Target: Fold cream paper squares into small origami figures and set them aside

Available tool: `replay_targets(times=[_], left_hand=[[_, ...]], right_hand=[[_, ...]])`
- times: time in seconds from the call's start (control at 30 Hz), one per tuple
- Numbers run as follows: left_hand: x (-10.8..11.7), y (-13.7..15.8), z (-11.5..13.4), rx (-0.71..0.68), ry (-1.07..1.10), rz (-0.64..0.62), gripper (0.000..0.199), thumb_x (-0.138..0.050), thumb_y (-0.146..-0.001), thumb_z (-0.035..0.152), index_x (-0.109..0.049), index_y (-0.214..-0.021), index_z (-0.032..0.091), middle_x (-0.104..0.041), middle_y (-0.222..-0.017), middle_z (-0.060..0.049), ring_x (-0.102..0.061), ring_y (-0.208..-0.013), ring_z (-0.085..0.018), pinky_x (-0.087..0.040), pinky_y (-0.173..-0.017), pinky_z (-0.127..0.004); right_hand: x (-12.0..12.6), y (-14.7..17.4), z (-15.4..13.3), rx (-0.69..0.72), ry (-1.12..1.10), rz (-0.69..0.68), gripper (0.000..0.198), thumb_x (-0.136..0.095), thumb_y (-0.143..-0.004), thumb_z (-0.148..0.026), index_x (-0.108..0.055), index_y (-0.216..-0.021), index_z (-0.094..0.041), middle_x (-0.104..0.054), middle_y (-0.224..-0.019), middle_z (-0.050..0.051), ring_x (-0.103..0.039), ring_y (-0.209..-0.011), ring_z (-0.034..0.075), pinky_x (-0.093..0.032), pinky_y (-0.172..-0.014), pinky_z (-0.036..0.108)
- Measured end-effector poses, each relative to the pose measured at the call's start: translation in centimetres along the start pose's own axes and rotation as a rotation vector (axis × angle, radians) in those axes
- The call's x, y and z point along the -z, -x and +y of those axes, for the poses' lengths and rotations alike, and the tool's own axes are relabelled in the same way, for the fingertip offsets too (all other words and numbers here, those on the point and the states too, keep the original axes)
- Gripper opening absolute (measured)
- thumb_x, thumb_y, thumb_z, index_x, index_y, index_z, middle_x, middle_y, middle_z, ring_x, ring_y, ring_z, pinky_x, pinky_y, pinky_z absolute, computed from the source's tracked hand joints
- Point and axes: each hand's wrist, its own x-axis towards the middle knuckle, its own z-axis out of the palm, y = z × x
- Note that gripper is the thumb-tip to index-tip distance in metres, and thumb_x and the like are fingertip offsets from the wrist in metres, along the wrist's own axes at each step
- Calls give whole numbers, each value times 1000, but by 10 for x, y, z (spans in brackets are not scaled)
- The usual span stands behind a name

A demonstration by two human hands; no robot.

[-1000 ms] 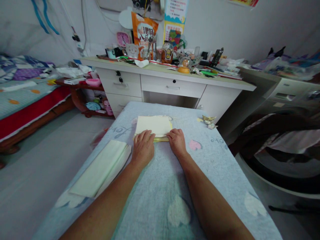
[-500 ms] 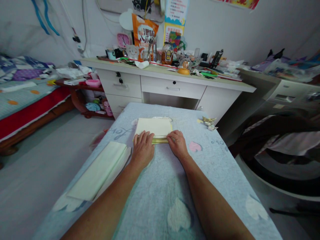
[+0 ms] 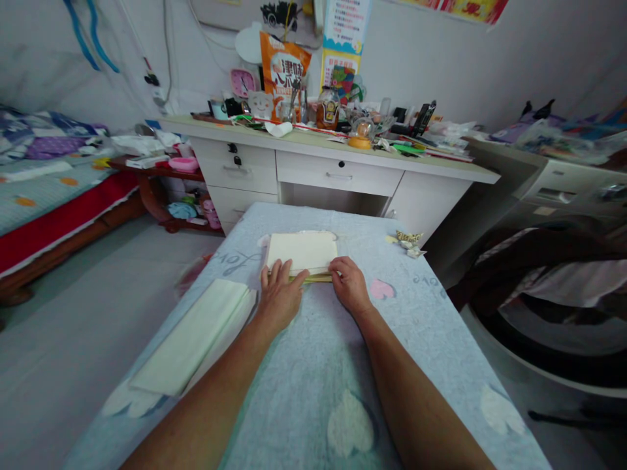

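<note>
paper stack found braced by both hands at the far part of the bench

a cream rectangular stack of paper [image 3: 304, 249] is located near the far edge of the pale blue, heart-printed, cloth-covered bench [image 3: 304, 378]. yellowish layers [image 3: 319, 279] are noted along its near side, below the top sheet.

the left hand [image 3: 280, 297] is laid on the near left part, fingers spread and grip apart; by judgement, the paper is pressed down so that it is kept from sliding. the right hand [image 3: 351, 287] is set at the near right corner, fingers and thumb drawn in; the edge appears to be controlled there, but whether paper is clamped in this grip cannot be told.

a long, whitish folded paper bundle [image 3: 193, 339] is placed beside the left forearm, presumably kept within reach. a small yellow-and-black patterned scrap [image 3: 409, 236] is sited near the far right corner.

beyond, a white drawer unit [image 3: 340, 170] is crowded with articles, including an orange printed bag [image 3: 284, 68] and an amber-filled glass jar [image 3: 327, 111]. a bed [image 3: 53, 189] is seen at left, a grey front-loading washing machine [image 3: 563, 183] at right.
</note>
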Motion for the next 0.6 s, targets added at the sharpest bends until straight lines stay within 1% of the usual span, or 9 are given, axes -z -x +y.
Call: replay_targets(times=[0.2,0.3,0.37,0.5,0.6], left_hand=[[-1,1,1,15,-17,-5,49,-61,-81,32,-54,-129,30,-46,-141,-13,-35,-133,-37,-18,-111,-58],[0,1,1,19,-16,1,49,-60,-82,35,-53,-130,27,-46,-140,-14,-35,-133,-37,-18,-110,-60],[1,1,2,9,-5,4,47,-59,-83,37,-54,-129,26,-47,-140,-15,-36,-132,-37,-18,-109,-60],[3,1,2,-5,19,3,47,-57,-84,41,-55,-128,25,-47,-139,-16,-36,-132,-38,-19,-109,-61],[3,1,2,0,17,-6,49,-57,-83,43,-54,-129,24,-46,-139,-17,-36,-132,-38,-18,-109,-61]], right_hand=[[2,2,0,15,-2,-36,19,-49,-82,-8,-63,-87,-20,-61,-101,7,-58,-96,18,-45,-88,30],[7,1,-1,33,19,-100,19,-49,-82,-8,-63,-86,-20,-62,-105,8,-58,-99,18,-44,-90,30],[13,-1,-4,38,46,-172,18,-49,-82,-8,-63,-84,-19,-62,-105,8,-58,-98,17,-44,-89,29],[28,-6,-12,-1,170,-319,18,-48,-82,-7,-62,-83,-19,-64,-94,6,-58,-89,17,-43,-80,26],[44,-6,-17,-22,219,-349,20,-47,-82,-6,-62,-81,-19,-64,-86,5,-58,-81,16,-41,-74,25]])
